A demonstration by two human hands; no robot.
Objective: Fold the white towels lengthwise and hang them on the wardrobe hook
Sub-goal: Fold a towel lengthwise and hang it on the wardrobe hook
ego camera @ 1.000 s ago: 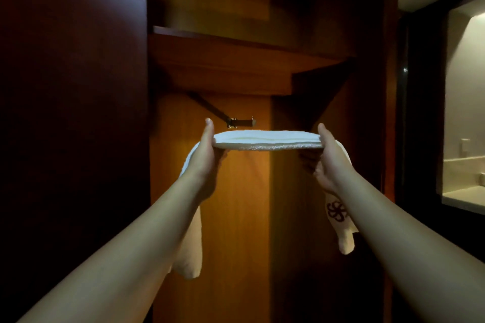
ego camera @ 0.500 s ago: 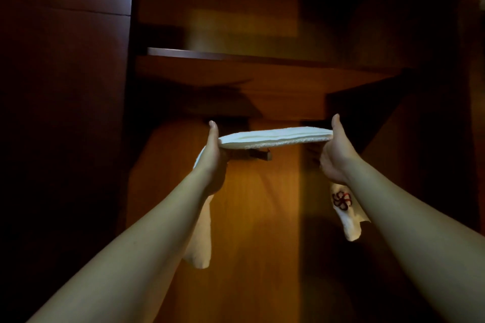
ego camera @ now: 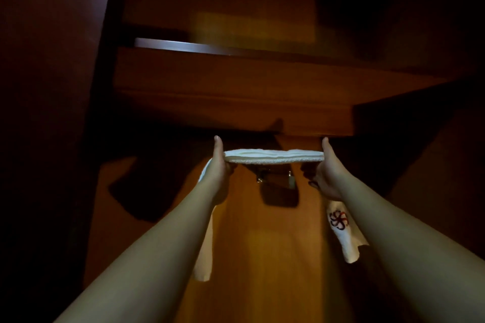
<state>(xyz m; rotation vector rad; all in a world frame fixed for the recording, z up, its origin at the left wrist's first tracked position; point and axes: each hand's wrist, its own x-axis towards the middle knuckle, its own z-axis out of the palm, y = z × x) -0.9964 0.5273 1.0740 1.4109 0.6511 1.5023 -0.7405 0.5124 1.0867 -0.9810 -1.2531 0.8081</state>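
Folded white towel [ego camera: 274, 157] stretched flat between left hand [ego camera: 217, 165] and right hand [ego camera: 326, 170].
Held just above metal hook [ego camera: 275, 178], under wooden shelf [ego camera: 236, 86]; both ends hanging down.

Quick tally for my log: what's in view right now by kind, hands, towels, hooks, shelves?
Hands: 2, left hand and right hand, each gripping the towel
White towels: 1, folded white towel stretched between them, ends hanging down
Wardrobe hooks: 1, metal hook just below the towel
Shelves: 1, wooden shelf
Total: 5
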